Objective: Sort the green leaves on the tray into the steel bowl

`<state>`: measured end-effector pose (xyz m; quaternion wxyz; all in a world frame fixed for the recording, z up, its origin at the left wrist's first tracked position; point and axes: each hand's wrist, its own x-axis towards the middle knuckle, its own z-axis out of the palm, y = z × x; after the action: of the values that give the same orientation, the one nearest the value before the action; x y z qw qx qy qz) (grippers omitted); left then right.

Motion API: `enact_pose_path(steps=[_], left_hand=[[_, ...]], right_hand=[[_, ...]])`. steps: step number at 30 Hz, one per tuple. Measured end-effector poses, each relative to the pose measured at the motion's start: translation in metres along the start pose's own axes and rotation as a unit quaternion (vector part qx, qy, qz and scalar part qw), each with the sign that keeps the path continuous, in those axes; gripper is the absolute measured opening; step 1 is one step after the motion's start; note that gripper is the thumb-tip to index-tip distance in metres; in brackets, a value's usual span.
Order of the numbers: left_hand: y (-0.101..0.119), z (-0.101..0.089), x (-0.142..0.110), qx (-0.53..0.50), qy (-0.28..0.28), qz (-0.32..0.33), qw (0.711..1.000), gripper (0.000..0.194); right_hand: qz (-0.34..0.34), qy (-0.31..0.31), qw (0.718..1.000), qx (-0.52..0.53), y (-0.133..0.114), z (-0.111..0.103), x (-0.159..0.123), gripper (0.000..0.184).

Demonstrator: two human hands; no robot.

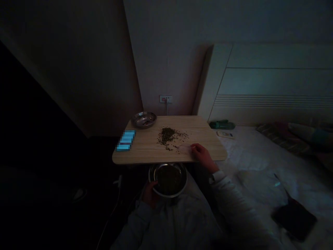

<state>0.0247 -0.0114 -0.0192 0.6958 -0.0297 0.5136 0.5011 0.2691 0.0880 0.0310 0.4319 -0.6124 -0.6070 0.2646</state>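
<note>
A loose pile of small dark green beans or seeds (167, 134) lies scattered on the wooden table (145, 152). My right hand (199, 153) is closed at the table's front right, with a pale, see-through thin thing (184, 149) at its fingertips, reaching toward the stray grains. The dimness hides what kind of thing that is. Below the table's front edge, my left hand (151, 192) grips the left rim of a metal bowl (183, 187) over my lap. Dark contents (169, 178), too dim to make out, fill its bottom.
On the table's back left stands a second metal bowl (137, 119) with a few small bits inside. A lit, blurred-out phone (126, 140) lies at the left edge. Right of the table are a bed (241, 152), a green bottle (222, 124) and a pale remote-like object (225, 134).
</note>
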Motion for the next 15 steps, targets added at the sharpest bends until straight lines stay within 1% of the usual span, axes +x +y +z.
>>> enact_pose_path(steps=[2,6,8,12,15], left_hand=[[0.002,0.004,-0.006,0.002,0.007,-0.01,1.0,0.013],[0.004,0.009,-0.011,0.005,0.025,0.009,1.0,0.017],[0.003,0.009,-0.01,0.007,0.024,0.011,1.0,0.019],[0.001,0.005,-0.005,0.012,0.03,0.018,0.999,0.021],[-0.001,-0.003,0.004,0.011,0.015,0.02,1.0,0.013]], right_hand=[[-0.006,0.007,1.0,-0.017,0.0,0.002,0.001,0.026],[-0.007,0.005,0.999,-0.04,0.001,0.003,0.001,0.027],[-0.005,-0.001,0.999,-0.044,0.002,0.003,0.0,0.027],[-0.005,-0.008,0.999,-0.038,0.004,0.004,0.001,0.025],[-0.003,-0.006,0.999,-0.033,0.005,0.005,0.002,0.025]])
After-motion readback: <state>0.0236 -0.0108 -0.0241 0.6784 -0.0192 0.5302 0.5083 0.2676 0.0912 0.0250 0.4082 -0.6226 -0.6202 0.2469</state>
